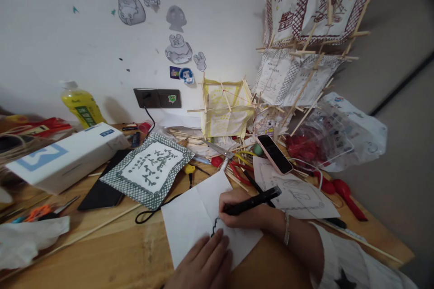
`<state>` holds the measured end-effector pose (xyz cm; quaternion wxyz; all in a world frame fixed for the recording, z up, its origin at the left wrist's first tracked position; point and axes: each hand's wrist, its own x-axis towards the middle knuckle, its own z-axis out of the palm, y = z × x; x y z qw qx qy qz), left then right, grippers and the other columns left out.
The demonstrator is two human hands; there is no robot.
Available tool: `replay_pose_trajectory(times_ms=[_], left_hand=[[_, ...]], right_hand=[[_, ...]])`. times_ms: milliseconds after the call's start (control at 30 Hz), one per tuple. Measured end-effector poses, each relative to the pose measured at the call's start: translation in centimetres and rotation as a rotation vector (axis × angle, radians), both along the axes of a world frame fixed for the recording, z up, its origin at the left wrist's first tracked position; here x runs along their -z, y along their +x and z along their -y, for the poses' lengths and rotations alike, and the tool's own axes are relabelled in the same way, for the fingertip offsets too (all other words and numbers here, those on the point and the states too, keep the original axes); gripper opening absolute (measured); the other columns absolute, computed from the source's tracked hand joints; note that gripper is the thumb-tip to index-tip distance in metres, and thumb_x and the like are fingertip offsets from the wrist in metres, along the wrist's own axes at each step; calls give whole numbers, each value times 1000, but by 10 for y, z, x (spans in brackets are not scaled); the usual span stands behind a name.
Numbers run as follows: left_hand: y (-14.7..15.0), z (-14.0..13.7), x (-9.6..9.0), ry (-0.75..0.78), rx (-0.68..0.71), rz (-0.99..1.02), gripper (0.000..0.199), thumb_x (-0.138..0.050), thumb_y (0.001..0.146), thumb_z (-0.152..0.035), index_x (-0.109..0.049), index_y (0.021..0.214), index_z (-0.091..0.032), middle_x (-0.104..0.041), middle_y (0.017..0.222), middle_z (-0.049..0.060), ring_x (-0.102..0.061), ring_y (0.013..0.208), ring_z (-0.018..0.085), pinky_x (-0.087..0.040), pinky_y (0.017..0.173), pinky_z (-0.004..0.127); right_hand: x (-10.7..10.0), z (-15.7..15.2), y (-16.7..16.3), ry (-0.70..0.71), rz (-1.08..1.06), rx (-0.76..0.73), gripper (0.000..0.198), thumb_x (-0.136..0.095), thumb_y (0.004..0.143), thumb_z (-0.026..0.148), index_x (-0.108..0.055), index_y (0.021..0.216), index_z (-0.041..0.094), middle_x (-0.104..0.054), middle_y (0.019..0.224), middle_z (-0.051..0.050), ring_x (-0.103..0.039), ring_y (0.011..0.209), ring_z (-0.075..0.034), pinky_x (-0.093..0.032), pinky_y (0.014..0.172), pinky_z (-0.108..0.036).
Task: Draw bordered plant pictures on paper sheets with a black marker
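A white sheet of paper (190, 210) lies on the wooden table in front of me, with a short wavy black line drawn near its middle. My right hand (237, 207) grips a black marker (252, 201), its tip hidden by the fingers beside that line. Flat on the lower part of the sheet rests my left hand (208, 262), fingers stretched out and holding nothing. Left of the sheet, a finished-looking drawing (152, 165) with a dark green crosshatched border and leafy marks lies partly over a black flat object (101, 194).
Behind the sheet are scissors (220, 150), thin wooden sticks and a phone (274, 154). Paper-and-stick lanterns (227, 108) stand against the wall. A white box (68, 158) and a yellow drink bottle (81, 104) are at left. A red spoon (349, 198) lies at right.
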<state>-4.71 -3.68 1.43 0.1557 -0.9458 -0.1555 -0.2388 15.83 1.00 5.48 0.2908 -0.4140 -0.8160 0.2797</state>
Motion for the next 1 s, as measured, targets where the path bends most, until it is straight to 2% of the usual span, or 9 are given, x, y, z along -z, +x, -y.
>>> replay_pose_trajectory(times_ms=[167,300,500,1000], left_hand=[[-1,1,-5,-20,21,-52,20,-47,96,-23,-60,110,-16,-64,116,5,-55,111,20,-47,93,33],[-1,2,-4,-23,17,-11,21,-44,97,-22,-60,108,-16,-65,114,4,-56,107,20,-47,90,32],[0,3,1,-47,1,7,19,-48,96,-23,-60,108,-17,-65,112,4,-55,107,19,-44,95,32],[5,3,-6,-14,25,91,33,-29,100,-15,-62,101,-14,-68,104,4,-60,98,21,-47,83,34]], right_hand=[[2,0,2,-18,-63,20,10,-57,71,11,-53,66,18,-56,65,4,-50,60,-10,-39,56,-19],[6,0,4,-1,15,36,7,-58,73,14,-54,69,19,-59,68,3,-52,63,-11,-39,58,-20],[3,1,4,-31,69,49,6,-58,73,15,-55,70,19,-60,69,3,-53,62,-11,-40,56,-20],[-1,3,4,8,119,27,3,-56,75,18,-56,73,21,-62,71,2,-55,65,-13,-42,60,-22]])
